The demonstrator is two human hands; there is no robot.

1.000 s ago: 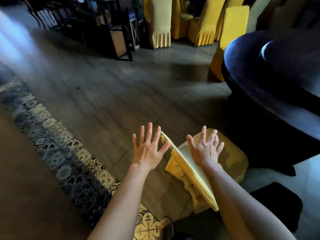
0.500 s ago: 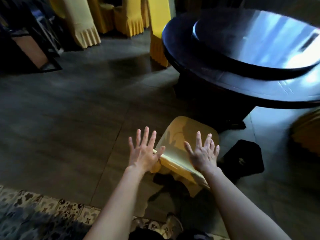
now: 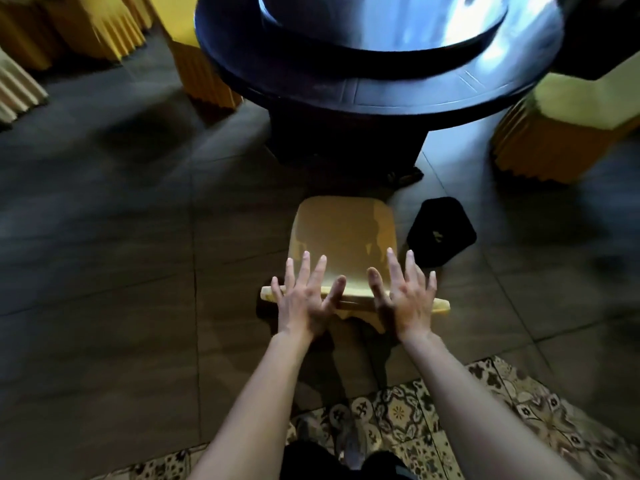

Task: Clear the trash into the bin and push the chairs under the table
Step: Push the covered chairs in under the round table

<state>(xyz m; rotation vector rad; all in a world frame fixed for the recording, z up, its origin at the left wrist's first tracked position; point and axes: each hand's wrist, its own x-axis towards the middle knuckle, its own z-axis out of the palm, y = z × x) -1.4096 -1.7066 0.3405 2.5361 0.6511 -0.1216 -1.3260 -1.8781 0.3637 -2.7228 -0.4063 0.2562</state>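
**Two hands, fingers fanned, at the chair (image 3: 343,233) backrest**

Reading off the head cam, with some motion blur at the frame edges.

- Left hand (image 3: 304,301): all fingers (image 3: 301,271) straight and spread wide, gripping nothing. The palm sits over the left part of the backrest's top edge and the thumb angles in toward centre.
- Right hand (image 3: 407,296): a mirror of the left, with fingers (image 3: 394,268) splayed and straight and the palm over the right part of the same edge. Nothing is pinched.
- I can't tell whether the palms are pressing on the edge or sitting just above it.
- The yellow-covered chair is directly ahead of me, seat pointing at the table (image 3: 363,95). It's close to the dark pedestal (image 3: 346,140) but not under the top, and a strip of floor shows between the seat front and the base.
- The table is round and dark, with a glossy turntable (image 3: 381,26) on it.
- A black object (image 3: 441,233) is on the floor just right of the seat, apart from it. I can't confirm what it is.
- More yellow chairs stand around: one right of the table (image 3: 571,116), one left (image 3: 204,74).
- A patterned tile strip (image 3: 450,410) runs under my feet.
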